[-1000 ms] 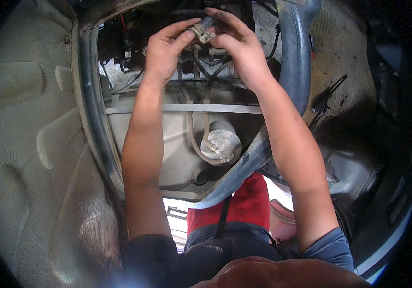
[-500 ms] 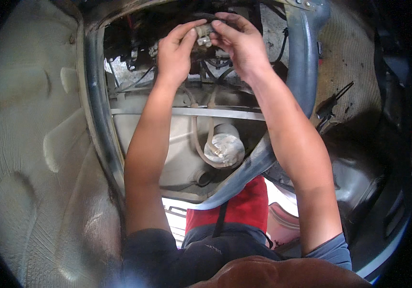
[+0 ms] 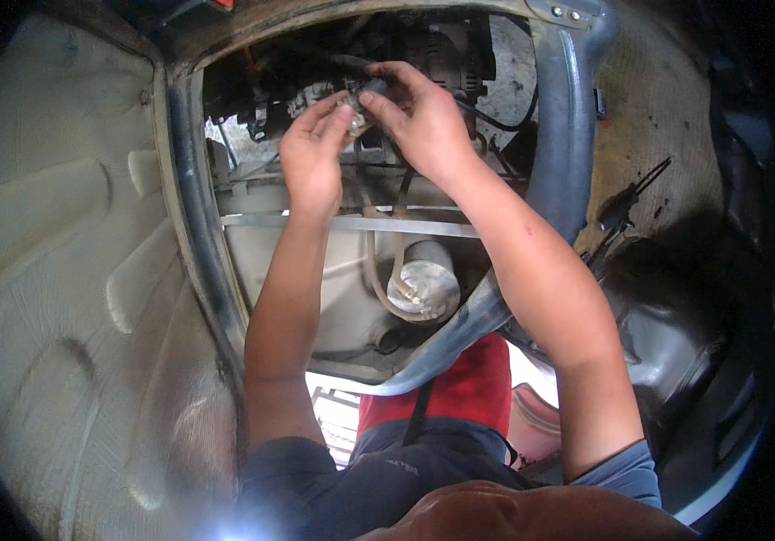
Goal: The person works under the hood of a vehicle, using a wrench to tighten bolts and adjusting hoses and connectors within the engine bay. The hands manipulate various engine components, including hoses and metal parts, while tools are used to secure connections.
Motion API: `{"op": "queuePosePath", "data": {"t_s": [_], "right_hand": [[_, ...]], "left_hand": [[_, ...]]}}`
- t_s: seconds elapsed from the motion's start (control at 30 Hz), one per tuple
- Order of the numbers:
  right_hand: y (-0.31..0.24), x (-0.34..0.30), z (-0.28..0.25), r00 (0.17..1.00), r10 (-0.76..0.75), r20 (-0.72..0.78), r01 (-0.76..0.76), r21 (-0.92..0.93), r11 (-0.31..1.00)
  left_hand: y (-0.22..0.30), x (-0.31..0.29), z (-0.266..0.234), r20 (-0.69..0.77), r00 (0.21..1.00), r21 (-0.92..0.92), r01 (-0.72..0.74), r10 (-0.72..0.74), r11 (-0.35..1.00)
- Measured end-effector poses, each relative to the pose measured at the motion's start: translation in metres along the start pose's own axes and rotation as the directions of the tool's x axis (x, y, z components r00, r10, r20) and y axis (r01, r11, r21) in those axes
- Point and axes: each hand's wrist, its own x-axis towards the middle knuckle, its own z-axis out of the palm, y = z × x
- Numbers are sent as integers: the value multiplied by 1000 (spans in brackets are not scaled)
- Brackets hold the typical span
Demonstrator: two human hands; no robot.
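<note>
So we've got both our hands up at the top middle of the frame with one small part (image 3: 357,119) between them; our left hand (image 3: 309,160) pinches its pale metal end with thumb and fingertips, while our right hand (image 3: 428,131) grips the darker end; the finer detail is too small for us to make out. Around it we see dark engine parts (image 3: 437,59), upper middle; a light metal bar (image 3: 387,224) runs across behind our forearms, with a pale tank (image 3: 293,288) below it; near the middle sits a round silver canister (image 3: 428,288) with tan hoses (image 3: 373,270) running to it; a blue rim (image 3: 561,135) curves down the right side; red cloth (image 3: 473,383) shows at lower middle.
</note>
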Motion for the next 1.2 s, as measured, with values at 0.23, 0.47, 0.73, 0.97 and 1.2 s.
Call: {"op": "queuePosePath", "data": {"t_s": [0.23,0.47,0.73,0.97,1.2], "right_hand": [[5,-5,3,993,-108,52,114,-139,984],[7,-9,2,960,-247,130,278,-356,892],[6,-14,6,952,-248,181,304,-440,845],[3,-17,8,886,-331,324,455,-480,750],[9,-14,1,929,-308,204,369,-568,736]], "left_hand": [[21,9,-18,64,998,132,3,-12,991],[28,8,-37,149,978,349,88,-148,933],[28,5,-45,190,947,207,219,-259,953],[29,-3,-47,162,872,197,430,-462,881],[14,2,-41,208,924,233,272,-321,934]]}}
